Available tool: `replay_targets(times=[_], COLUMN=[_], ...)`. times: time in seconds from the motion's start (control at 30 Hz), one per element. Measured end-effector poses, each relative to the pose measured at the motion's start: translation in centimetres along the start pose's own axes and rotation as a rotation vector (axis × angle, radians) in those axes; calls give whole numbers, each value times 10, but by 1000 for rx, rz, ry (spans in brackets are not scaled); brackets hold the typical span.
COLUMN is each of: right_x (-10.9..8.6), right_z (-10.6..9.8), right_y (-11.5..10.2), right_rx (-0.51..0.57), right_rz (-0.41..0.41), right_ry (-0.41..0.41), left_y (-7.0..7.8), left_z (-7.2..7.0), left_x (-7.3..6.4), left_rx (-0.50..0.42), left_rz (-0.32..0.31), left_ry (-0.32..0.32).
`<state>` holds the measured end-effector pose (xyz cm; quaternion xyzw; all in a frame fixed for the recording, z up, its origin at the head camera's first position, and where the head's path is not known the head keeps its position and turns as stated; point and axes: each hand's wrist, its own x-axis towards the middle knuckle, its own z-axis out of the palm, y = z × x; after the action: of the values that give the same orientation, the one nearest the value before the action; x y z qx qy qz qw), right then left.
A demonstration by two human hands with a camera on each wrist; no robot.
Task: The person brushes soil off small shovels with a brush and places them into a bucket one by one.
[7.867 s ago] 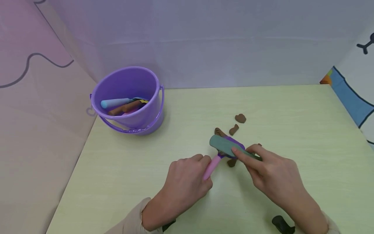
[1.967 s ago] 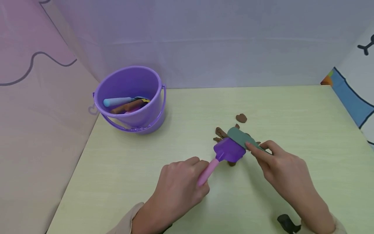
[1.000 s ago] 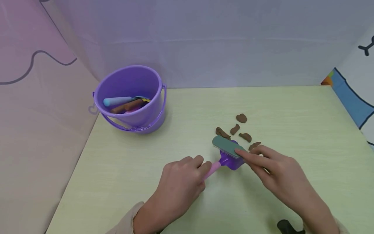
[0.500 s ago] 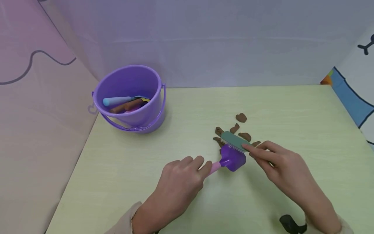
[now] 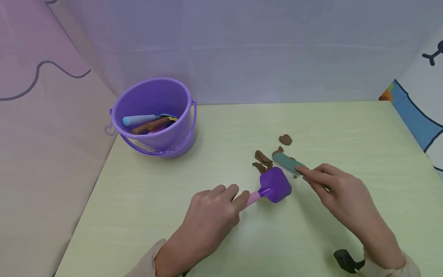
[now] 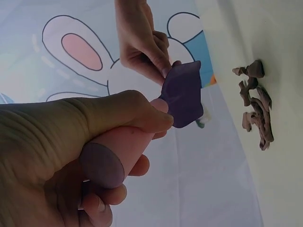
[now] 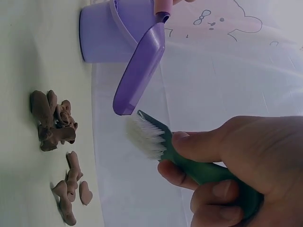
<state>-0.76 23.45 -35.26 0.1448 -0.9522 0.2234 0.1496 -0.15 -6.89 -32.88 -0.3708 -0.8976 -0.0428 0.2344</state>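
Note:
My left hand (image 5: 211,219) grips the pink handle of a small toy shovel (image 5: 275,184), its purple blade raised above the table. A green brush (image 5: 286,161) with white bristles is in my right hand (image 5: 346,200), the forefinger lying along its back. In the right wrist view the bristles (image 7: 149,137) hang close beside the blade's tip, clear of the table. Several brown clay-like pieces (image 5: 263,157) lie on the table beyond the blade, and one flat piece (image 5: 285,139) sits farther back. Brush and blade hide part of the pieces in the head view.
At the back left stands a purple bucket (image 5: 173,142) holding a light blue handle (image 5: 138,120), brown sticks (image 5: 152,126) and other items. A grey-white cloth wall (image 5: 263,73) rises behind the table's back edge. A black curved object (image 5: 346,261) shows by the right sleeve.
Over the last second the brush has moved off the shovel blade, up and to the right, after passing over it. The shovel stays nearly in place, its blade now uncovered.

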Motion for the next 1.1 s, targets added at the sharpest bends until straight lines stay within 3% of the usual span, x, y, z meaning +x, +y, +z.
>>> replay_targets(times=[0.1,0.23,0.43,0.67,0.8,0.93,1.1], right_x=[-2,-5,-11,-18,-20,-20,-19], right_z=[0,0,3,18,25,25,21], right_y=[-1,-9,-29,-49,-56,-57,-56], right_rx=[-4,18,84,102,58,7,-22], right_rz=[40,65,-13,-176,-231,-244,-212], right_ry=[18,61,146,211,246,258,213], left_y=[0,0,1,1,0,0,0], left_z=[1,1,0,1,3,5,7], left_x=[-1,-2,-1,2,1,1,0], left_rx=[-9,-42,-133,-164,-163,-157,-155], left_rz=[-21,-63,-178,-217,-216,-220,-225], left_ry=[-9,-67,-134,-126,-100,-72,-59])
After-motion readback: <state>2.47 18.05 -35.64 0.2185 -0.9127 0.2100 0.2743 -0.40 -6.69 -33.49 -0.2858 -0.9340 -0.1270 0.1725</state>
